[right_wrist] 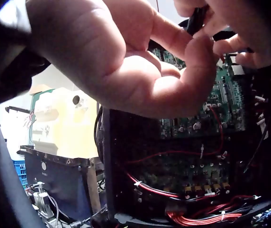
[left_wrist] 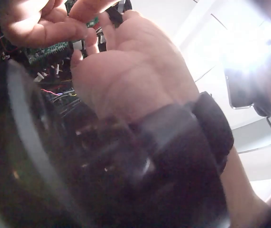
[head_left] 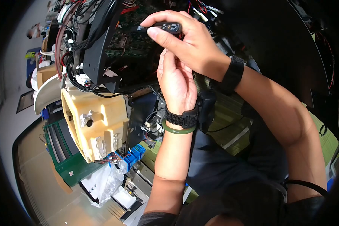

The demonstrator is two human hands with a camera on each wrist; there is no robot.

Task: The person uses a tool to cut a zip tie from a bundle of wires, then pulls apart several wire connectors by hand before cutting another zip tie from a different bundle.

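In the head view, my right hand (head_left: 196,43) pinches a small black piece with buttons or markings (head_left: 168,27) between thumb and bent fingers, over a green circuit board (head_left: 128,47) in a black housing. Just below it is my left hand (head_left: 179,84), palm up, its fingers bent and partly hidden behind the right hand. The right wrist view has the right hand (right_wrist: 145,66) close beside the left hand (right_wrist: 242,35), with a dark piece (right_wrist: 197,21) between them. The left wrist view shows the left hand (left_wrist: 130,66) near the right (left_wrist: 45,23); its grip is unclear.
Bundled cables (head_left: 81,41) run along the housing's left edge. A cream moulded part (head_left: 98,120) stands below, near blue crates (head_left: 135,155) and a green machine (head_left: 69,165). Red and black wires (right_wrist: 197,216) cross the housing's lower part.
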